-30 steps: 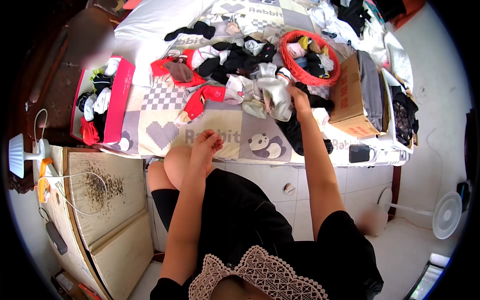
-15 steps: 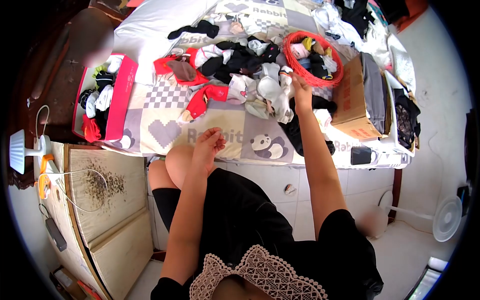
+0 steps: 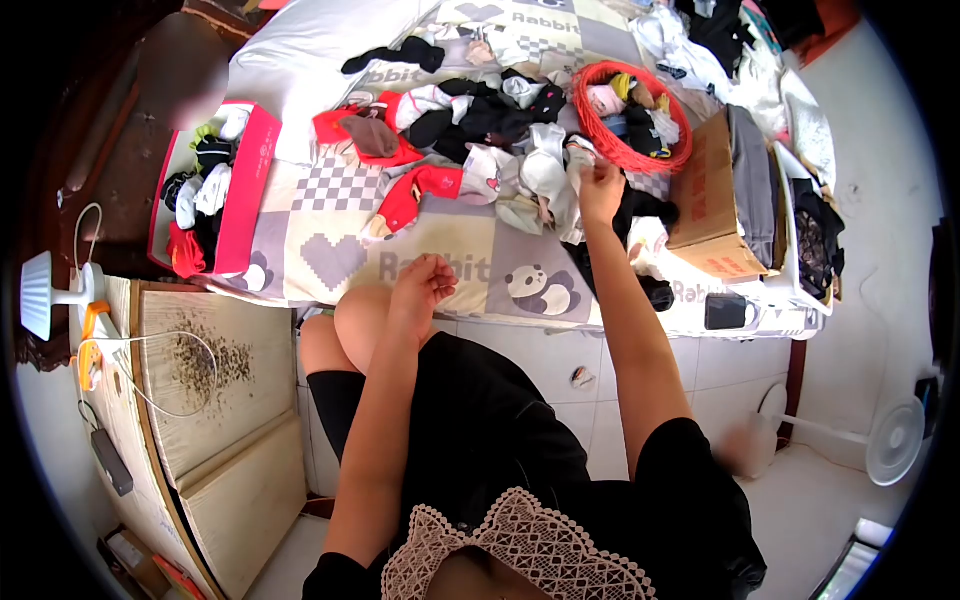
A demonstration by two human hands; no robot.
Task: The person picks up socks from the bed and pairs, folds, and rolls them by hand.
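My right hand (image 3: pixel 602 195) reaches over the sock pile at the bed's near side, with its fingers closed at the end of a white sock (image 3: pixel 578 158). Beside it lie a light grey-white sock (image 3: pixel 543 165) and dark clothing (image 3: pixel 640 207). Above the bed's front edge, near my knee, my left hand (image 3: pixel 425 292) hovers with loosely bent fingers and nothing visible in them. A red sock (image 3: pixel 420 190) and several black socks (image 3: pixel 485 120) lie farther in. Just past my right hand stands a red woven basket (image 3: pixel 677 150) with rolled socks inside.
A pink box (image 3: pixel 258 180) holding rolled socks stands at the left. On the right are a cardboard box (image 3: pixel 705 195) with grey cloth and a black phone-like object (image 3: pixel 725 311). A wooden cabinet (image 3: pixel 225 400) and a white lamp (image 3: pixel 38 298) are at the left.
My right hand has drawn slightly down, and its fingers have closed at the white sock. My left hand has barely moved. The whole view has shifted slightly.
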